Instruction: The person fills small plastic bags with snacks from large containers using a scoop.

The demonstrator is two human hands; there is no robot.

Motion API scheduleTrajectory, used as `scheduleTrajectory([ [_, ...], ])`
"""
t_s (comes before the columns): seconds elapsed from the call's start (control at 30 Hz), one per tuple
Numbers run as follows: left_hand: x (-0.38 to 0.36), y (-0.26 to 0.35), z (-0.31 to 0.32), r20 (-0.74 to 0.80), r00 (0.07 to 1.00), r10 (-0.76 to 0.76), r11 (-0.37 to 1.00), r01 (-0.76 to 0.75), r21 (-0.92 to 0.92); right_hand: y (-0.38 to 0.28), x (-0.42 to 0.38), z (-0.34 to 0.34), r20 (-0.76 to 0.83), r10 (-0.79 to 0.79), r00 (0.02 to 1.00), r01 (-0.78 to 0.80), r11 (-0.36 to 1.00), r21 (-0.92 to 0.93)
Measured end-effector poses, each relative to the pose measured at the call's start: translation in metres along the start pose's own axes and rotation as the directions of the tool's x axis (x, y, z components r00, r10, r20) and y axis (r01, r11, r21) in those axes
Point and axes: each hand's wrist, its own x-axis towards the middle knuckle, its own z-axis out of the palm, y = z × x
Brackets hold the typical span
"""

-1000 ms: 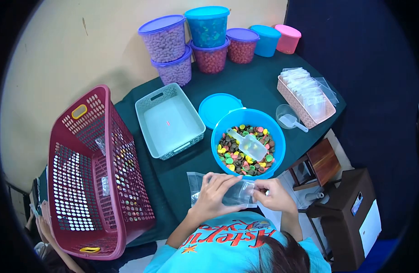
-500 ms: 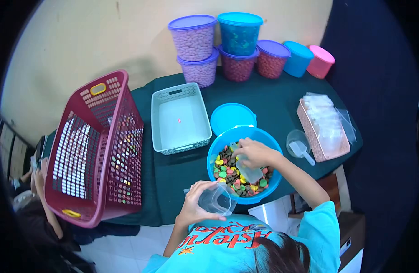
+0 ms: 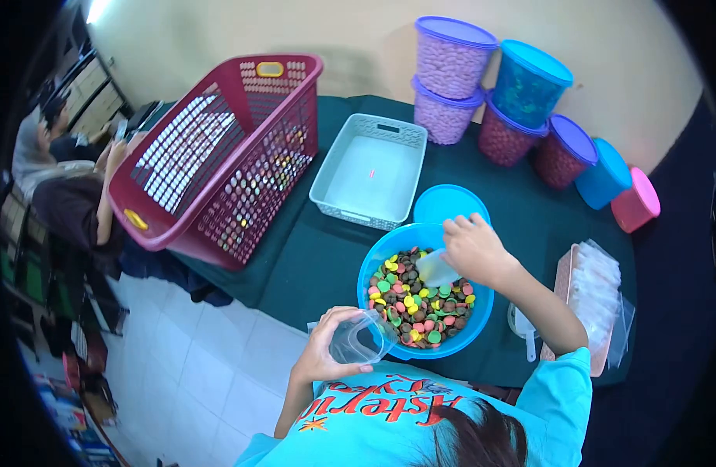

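A round blue tub [image 3: 484, 311] holds many brown, green, yellow and pink discs [image 3: 420, 302]. My right hand [image 3: 476, 247] is closed around the handle end of a translucent scoop [image 3: 435, 269], whose blade rests at the top of the discs. Beside the tub's lower left, my left hand [image 3: 328, 352] grips a clear plastic cup [image 3: 358, 338], tilted with its mouth towards the tub. The cup looks empty. Behind the tub lies a round blue lid [image 3: 451, 204], partly covered by the tub and my right hand.
A maroon basket [image 3: 218, 194] and a grey-green tray [image 3: 369, 167] stand left and behind. Lidded tubs [image 3: 451, 58] line the wall. At right are a pink basket [image 3: 564, 272] of clear bags and a white scoop [image 3: 530, 342]. Two people [image 3: 70, 183] sit far left.
The view has turned left, showing more floor and the seated people. My right hand has lifted slightly with the scoop, towards the back of the tub. My left hand still holds the cup.
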Motion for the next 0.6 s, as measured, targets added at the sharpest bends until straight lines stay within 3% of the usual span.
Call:
scheduleTrajectory([
  [0.07,-0.008,0.003,0.011,-0.036,0.999,-0.031,0.999,0.031,0.006,-0.004,0.002,-0.003,-0.005,0.017,1.000,-0.017,1.000,-0.023],
  [0.13,-0.013,0.003,0.022,-0.050,0.999,-0.017,0.998,0.021,0.065,-0.010,0.005,0.008,0.074,0.187,0.980,-0.182,0.981,-0.065],
  [0.17,-0.015,0.005,0.025,-0.067,0.997,-0.025,0.997,0.029,0.068,-0.014,0.006,0.017,0.072,0.168,0.983,-0.164,0.984,-0.064],
  [0.23,-0.016,0.010,0.029,-0.079,0.995,-0.059,0.992,0.067,0.104,-0.020,0.009,0.033,-0.029,0.220,0.975,-0.222,0.969,-0.112],
  [0.37,-0.016,0.014,0.031,-0.087,0.994,-0.073,0.984,0.086,0.156,-0.021,0.012,0.033,-0.053,0.170,0.984,-0.173,0.984,-0.050],
  [0.43,-0.016,0.014,0.030,-0.080,0.994,-0.075,0.987,0.086,0.139,-0.011,0.009,0.024,-0.001,0.078,0.997,-0.077,0.989,0.129],
  [0.53,-0.018,0.006,0.030,-0.068,0.991,-0.116,0.991,0.120,0.059,-0.012,0.003,0.028,0.051,-0.067,0.996,0.052,0.966,0.252],
  [0.6,-0.017,0.008,0.031,-0.078,0.990,-0.114,0.991,0.119,0.061,-0.018,0.004,0.028,0.039,-0.083,0.996,0.069,0.961,0.269],
])
